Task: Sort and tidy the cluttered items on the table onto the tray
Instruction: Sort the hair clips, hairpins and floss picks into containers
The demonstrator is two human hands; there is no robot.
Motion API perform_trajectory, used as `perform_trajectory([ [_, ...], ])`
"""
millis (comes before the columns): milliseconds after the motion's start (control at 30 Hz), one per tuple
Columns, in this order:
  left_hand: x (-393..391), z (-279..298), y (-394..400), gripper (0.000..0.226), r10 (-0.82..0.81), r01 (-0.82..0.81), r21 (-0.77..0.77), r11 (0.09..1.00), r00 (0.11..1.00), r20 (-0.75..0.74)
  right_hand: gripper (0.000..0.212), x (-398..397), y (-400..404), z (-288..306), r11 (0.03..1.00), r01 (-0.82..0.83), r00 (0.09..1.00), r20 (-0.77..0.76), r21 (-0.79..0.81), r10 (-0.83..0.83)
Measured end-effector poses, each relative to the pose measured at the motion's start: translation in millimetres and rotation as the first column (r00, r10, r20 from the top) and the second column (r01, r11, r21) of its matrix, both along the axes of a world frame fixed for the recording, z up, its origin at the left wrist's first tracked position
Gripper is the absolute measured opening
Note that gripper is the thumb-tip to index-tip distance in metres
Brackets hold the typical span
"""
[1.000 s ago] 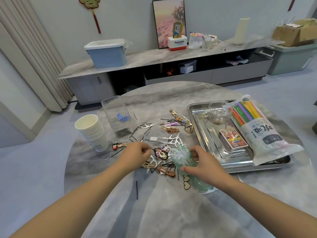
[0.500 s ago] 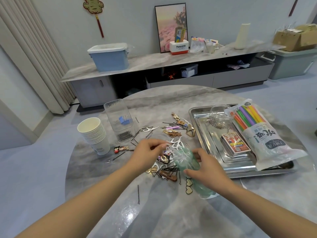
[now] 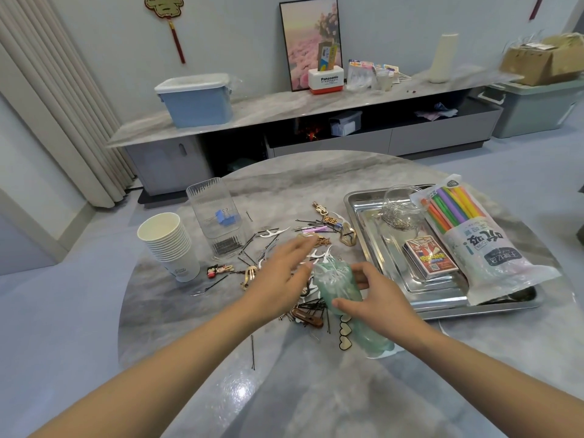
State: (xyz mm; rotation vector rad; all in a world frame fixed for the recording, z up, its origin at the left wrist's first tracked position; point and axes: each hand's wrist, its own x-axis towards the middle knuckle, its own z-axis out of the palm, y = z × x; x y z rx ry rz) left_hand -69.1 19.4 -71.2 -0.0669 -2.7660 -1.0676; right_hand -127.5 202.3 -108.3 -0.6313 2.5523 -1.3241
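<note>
Our right hand point(image 3: 376, 298) curls thumb & fingers round a soft translucent green plastic pouch point(image 3: 343, 298) holding white floss picks, lying on the table just left of the tray. Our left hand point(image 3: 281, 273) hovers w/ fingers spread & blurred over the clutter; can't tell if it pinches anything. Step in hand, we reckon: gathering loose white floss picks point(image 3: 275, 233) into the pouch. Next move prob. needs a fine pinch on one thin pick w/o snagging the black hairpins point(image 3: 311, 308) tangled near it. The rectangular steel tray point(image 3: 363, 222) at right already carries a clear glass jar point(image 3: 401, 207), a red card deck point(image 3: 431, 256) & a bag of coloured straws point(image 3: 474, 235). Far left: a stack of white paper cups point(image 3: 169, 245) & a clear ribbed plastic box point(image 3: 218, 213). All sits on a round grey marble table point(image 3: 284, 390); beyond, a low grey cabinet point(image 3: 284, 121) w/ a blue lidded bin point(image 3: 196, 99).
</note>
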Motion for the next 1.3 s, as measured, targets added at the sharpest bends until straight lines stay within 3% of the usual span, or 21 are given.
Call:
perform_trajectory([
  [100, 3, -5, -1, 0.050, -0.182, 0.192, -0.025, 0.981, 0.960, 0.211, 0.055, 1, 0, 0, 1.000, -0.010, 1.000, 0.010, 0.001, 0.010],
  [200, -1, -4, -17, 0.051, -0.027, 0.023, 0.029, 0.999, 0.987, 0.157, 0.056, 0, 3, 0, 1.000, -0.005, 1.000, 0.010, 0.025, 0.005],
  [300, -7, -10, -39, 0.041, 0.169, -0.147, -0.151, 0.977, 0.976, 0.140, 0.058, -2, 4, 0, 0.999, 0.014, 1.000, -0.001, 0.038, -0.014],
  [400, -5, -28, -42, 0.027, 0.139, -0.035, -0.332, 0.943, 0.945, 0.296, 0.057, -1, 4, -2, 0.999, 0.008, 1.000, 0.006, 0.045, -0.008],
  [467, -3, -39, -42, 0.029, 0.094, 0.062, -0.400, 0.914, 0.929, 0.359, 0.057, -2, 4, -3, 0.999, 0.003, 1.000, 0.022, 0.039, -0.004],
  [600, -5, -48, -38, 0.036, 0.095, 0.103, -0.507, 0.856, 0.931, 0.351, 0.062, -4, 2, -4, 1.000, 0.001, 0.999, 0.032, 0.030, -0.002],
  [733, -5, -48, -33, 0.020, 0.065, 0.119, -0.505, 0.855, 0.941, 0.331, 0.066, -2, 2, -5, 0.999, -0.014, 1.000, 0.022, 0.053, 0.013],
  [933, 1, -38, -35, 0.021, 0.054, 0.101, -0.496, 0.862, 0.956, 0.288, 0.068, -1, 2, -5, 0.997, -0.030, 0.999, -0.010, 0.074, 0.031],
  [1033, 4, -21, -38, 0.016, 0.123, -0.072, -0.366, 0.928, 0.985, 0.119, 0.068, -2, 2, -6, 0.993, -0.043, 0.998, -0.032, 0.111, 0.046],
  [1100, 6, -7, -35, 0.009, 0.246, -0.244, -0.097, 0.965, 0.969, 0.013, 0.069, -1, 2, -8, 0.988, -0.046, 0.998, -0.044, 0.145, 0.053],
  [1200, 5, 7, -27, 0.011, 0.308, -0.307, 0.331, 0.892, 0.950, 0.049, 0.069, -1, 1, -10, 0.984, -0.050, 0.997, -0.051, 0.173, 0.060],
  [1300, 4, 13, -16, 0.016, 0.296, -0.297, 0.563, 0.771, 0.950, 0.096, 0.069, -1, 1, -11, 0.985, -0.047, 0.997, -0.048, 0.165, 0.055],
])
